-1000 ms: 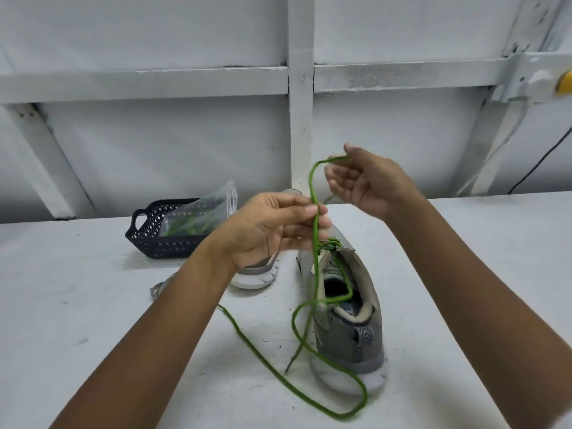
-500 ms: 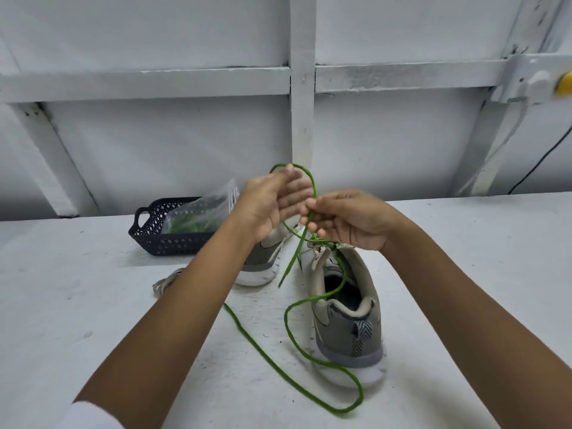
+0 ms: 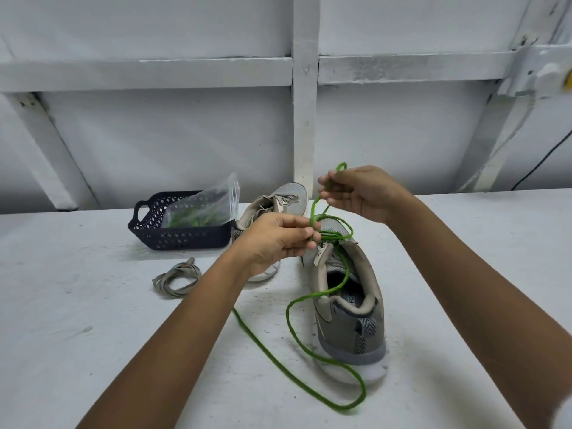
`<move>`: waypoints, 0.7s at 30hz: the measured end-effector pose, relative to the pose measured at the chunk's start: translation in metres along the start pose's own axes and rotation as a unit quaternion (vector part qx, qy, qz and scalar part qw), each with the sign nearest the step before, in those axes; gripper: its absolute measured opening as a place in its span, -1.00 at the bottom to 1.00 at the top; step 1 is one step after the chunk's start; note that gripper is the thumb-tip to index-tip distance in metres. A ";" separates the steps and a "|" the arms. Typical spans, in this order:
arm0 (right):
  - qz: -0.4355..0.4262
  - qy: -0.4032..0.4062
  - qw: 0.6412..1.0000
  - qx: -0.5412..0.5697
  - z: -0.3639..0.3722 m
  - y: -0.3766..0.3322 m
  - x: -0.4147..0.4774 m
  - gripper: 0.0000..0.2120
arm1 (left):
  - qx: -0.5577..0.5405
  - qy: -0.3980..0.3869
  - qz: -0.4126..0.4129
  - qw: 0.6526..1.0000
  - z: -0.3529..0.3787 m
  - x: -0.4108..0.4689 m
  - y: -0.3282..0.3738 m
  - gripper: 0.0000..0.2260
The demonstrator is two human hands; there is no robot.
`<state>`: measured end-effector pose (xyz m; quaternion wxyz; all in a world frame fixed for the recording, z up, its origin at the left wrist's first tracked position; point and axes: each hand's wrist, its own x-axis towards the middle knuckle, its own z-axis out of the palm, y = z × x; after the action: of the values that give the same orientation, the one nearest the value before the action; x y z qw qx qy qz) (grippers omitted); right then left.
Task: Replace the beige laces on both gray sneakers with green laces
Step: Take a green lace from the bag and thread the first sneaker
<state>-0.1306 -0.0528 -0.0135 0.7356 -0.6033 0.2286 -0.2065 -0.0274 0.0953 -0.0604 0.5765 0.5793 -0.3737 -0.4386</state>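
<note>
A gray sneaker (image 3: 349, 308) stands on the white table with its heel toward me and a green lace (image 3: 297, 342) threaded near its toe. The lace's long loose end loops over the table in front of the heel. My left hand (image 3: 278, 239) pinches the lace just above the eyelets. My right hand (image 3: 359, 193) is raised higher and to the right, gripping a loop of the same lace. Behind my left hand stands the second gray sneaker (image 3: 275, 202), which shows beige laces and is partly hidden.
A dark plastic basket (image 3: 154, 233) at the back left holds a clear bag (image 3: 207, 205) with green laces inside. A removed beige lace (image 3: 176, 277) lies coiled on the table (image 3: 77, 320) left of my forearm. A white framed wall rises behind the table.
My hands, close together over the shoe half a second ago, have parted. The left hand dropped to the eyelets and the right hand rose up and right, drawing the lace.
</note>
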 end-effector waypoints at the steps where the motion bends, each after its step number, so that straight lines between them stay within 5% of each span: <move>1: 0.014 -0.006 0.999 -0.051 0.000 0.003 0.000 -0.79 | -0.009 0.013 -0.005 1.000 -0.001 0.000 -0.002 -0.89; 3: 0.030 0.015 0.971 -0.238 -0.001 0.011 0.000 -0.78 | -0.026 0.055 -0.007 0.998 0.000 0.003 -0.006 -0.93; 6: 0.038 0.010 0.834 -0.550 0.004 0.019 -0.005 -0.72 | 0.007 0.142 0.005 0.990 0.003 0.012 -0.017 -0.92; 9: 0.056 -0.020 0.743 -0.667 0.013 0.027 -0.009 -0.68 | 0.077 0.195 0.014 0.978 0.006 0.023 -0.032 -0.90; 15: 0.064 0.030 0.832 -0.550 0.004 0.046 0.000 -0.77 | 0.150 0.266 0.039 0.951 0.014 0.042 -0.050 -0.94; 21: 0.049 0.036 0.856 -0.513 0.002 0.050 0.001 -0.81 | 0.154 0.295 0.053 0.942 0.019 0.052 -0.053 -0.92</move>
<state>-0.1276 -0.0426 -0.0627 0.3219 -0.8755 0.3576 -0.0455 -0.0319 0.0429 -0.1158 0.5869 0.7438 -0.2802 -0.1542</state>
